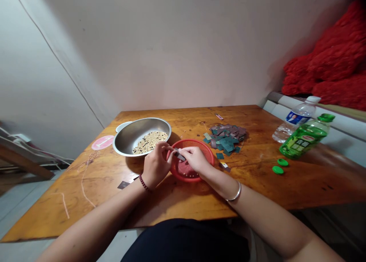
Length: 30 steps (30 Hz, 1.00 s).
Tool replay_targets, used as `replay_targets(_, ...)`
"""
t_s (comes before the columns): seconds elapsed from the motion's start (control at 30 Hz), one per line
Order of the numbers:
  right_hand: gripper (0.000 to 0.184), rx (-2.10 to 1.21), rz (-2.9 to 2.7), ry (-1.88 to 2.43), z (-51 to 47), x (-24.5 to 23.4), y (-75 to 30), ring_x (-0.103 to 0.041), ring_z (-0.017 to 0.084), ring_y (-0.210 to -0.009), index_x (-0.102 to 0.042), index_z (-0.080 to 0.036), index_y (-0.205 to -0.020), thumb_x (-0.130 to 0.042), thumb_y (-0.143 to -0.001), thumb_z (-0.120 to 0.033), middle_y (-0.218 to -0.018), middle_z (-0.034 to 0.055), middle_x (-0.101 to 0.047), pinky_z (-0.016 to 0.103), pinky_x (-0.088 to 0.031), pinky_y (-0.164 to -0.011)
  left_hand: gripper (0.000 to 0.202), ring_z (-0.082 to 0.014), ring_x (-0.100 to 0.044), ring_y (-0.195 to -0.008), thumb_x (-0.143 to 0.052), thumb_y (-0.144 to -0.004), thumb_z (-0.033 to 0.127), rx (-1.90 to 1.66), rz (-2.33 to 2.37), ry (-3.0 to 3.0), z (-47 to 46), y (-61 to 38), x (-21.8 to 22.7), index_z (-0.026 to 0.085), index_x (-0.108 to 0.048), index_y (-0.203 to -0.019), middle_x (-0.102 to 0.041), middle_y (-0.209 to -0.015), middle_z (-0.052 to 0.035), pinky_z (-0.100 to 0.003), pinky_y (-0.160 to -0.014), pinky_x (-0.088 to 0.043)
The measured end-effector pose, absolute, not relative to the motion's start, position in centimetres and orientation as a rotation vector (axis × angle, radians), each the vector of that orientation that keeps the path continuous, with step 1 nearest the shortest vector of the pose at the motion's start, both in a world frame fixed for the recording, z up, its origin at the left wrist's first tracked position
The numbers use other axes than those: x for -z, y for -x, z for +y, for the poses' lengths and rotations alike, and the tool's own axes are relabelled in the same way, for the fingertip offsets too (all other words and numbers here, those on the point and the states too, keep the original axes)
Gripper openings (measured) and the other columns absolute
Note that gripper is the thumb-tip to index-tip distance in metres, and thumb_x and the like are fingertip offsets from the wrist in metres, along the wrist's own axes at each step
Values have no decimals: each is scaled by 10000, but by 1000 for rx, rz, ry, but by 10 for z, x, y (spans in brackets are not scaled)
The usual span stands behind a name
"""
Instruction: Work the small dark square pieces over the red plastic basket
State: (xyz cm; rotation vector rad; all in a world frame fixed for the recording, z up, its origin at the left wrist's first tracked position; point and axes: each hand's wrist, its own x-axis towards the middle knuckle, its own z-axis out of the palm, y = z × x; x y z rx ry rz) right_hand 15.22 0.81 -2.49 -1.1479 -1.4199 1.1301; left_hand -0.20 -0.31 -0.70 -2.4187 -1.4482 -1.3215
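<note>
Over the red plastic basket (210, 155), my two hands meet with their fingertips close together. My right hand (196, 160) pinches a small dark grey piece that looks like sandpaper (180, 156). At the piece's left end, the fingers of my left hand (158, 163) are closed in a pinch; anything small between them is hidden. A few small pale beads (191, 174) lie on the basket's floor. Left of it stands a steel bowl (122, 141) with many small cream and black bead-like grains (148, 142).
Right of the basket lies a pile of green and brown squares (227, 138). Farther right stand a clear bottle (294, 121) and a green bottle (305, 138), with two green caps (278, 170) nearby. Thread (82, 182) and a pink round sign (102, 142) lie at left.
</note>
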Motion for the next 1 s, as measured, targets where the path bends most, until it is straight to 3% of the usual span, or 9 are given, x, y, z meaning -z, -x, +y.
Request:
replay_targets(0.37,333,-1137,-1387,1165,7,23,-153,-517,126,-579,-680,-120,-707,-530,-760,-413,-622,28,-612,233,-384,-542,203,-96,-570,-595,-591,-800,294,1316,-1415,2472,-6,0,9,203,-448,-912,-649,-780,1,-203,-534,-406)
replay_targets(1.0,320,-1149,-1376,1132,7,21,-152,-494,118,-559,-637,-125,-645,-530,-758,-405,-590,15,-577,230,-366,-533,227,-88,-534,-556,-591,-802,332,1316,-1422,2477,-2,3,8,200,-451,-923,-610,-741,6,-194,-505,-378)
